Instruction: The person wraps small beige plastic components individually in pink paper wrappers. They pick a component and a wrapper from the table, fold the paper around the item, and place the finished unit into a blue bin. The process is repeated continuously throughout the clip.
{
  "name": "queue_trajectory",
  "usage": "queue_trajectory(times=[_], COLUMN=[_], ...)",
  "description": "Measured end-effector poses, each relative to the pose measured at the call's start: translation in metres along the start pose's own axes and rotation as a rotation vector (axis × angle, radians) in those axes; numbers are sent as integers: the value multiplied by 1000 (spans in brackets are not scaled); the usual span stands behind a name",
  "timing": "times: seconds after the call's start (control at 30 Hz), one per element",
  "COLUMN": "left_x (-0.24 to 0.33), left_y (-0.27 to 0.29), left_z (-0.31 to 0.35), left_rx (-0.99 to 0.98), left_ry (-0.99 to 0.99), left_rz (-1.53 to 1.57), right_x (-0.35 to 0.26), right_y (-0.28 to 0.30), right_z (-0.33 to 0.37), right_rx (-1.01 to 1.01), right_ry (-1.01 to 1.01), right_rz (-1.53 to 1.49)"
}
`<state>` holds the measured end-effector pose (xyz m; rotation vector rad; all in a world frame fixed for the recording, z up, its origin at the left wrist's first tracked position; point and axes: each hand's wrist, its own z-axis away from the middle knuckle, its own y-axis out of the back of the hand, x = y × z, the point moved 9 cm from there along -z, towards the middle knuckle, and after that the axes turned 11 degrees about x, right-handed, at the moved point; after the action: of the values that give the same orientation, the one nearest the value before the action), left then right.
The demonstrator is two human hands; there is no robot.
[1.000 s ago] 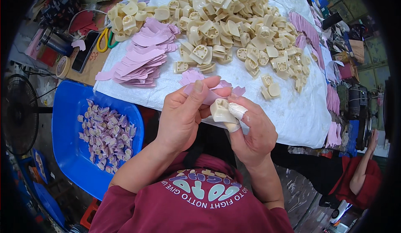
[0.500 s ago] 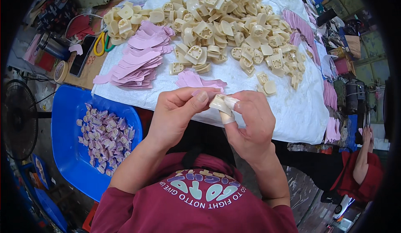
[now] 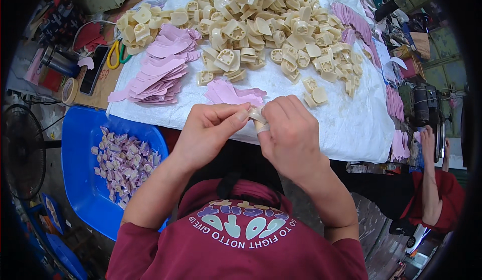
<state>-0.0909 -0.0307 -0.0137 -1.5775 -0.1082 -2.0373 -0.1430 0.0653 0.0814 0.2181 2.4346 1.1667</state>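
My left hand (image 3: 208, 129) is closed in a pinch, thumb and forefinger at the left edge of a small cream plastic shoe heel (image 3: 255, 113). My right hand (image 3: 293, 134) grips the same heel from the right, fingers curled over its top and the thumb, wrapped in pale tape, below. Most of the heel is hidden by the fingers; whether a pink piece lies in the left pinch I cannot tell. Just beyond both hands lie a few loose pink cut pieces (image 3: 228, 93) on the white cloth (image 3: 346, 124).
A large heap of cream heels (image 3: 261, 24) covers the table's far middle. Left of it lies a stack of pink pieces (image 3: 158, 72). Pink-covered heels (image 3: 125, 167) sit in a blue basin (image 3: 80, 179) at left. Scissors (image 3: 114, 54) and a phone (image 3: 94, 71) lie beyond. Another person (image 3: 437, 199) works at right.
Both hands and the heel have shifted slightly left. My right hand has turned, its fingers now curling over the heel, which shows less. The other person's arm has risen.
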Motion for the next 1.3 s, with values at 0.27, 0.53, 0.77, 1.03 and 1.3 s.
queue_trajectory(times=[0.27, 0.53, 0.77, 1.03, 1.3], left_x=[-5, -3, -8, 27, 49], left_y=[-4, -11, -8, -9, -18], left_z=[-20, -28, -11, -6, 15], left_rx=[-268, -373, -245, -66, 16], left_ry=[80, 69, -31, -555, -670], left_rz=[-53, -80, 190, -239, -285], right_x=[2, 34, 52, 51, 42], right_y=[-1, -18, -28, -40, -13], right_z=[13, 26, 46, 48, 24], right_rx=[0, 30, -10, -23, -35], right_ry=[5, -333, -774, -847, -586], right_rz=[-226, -460, -833, -797, -609])
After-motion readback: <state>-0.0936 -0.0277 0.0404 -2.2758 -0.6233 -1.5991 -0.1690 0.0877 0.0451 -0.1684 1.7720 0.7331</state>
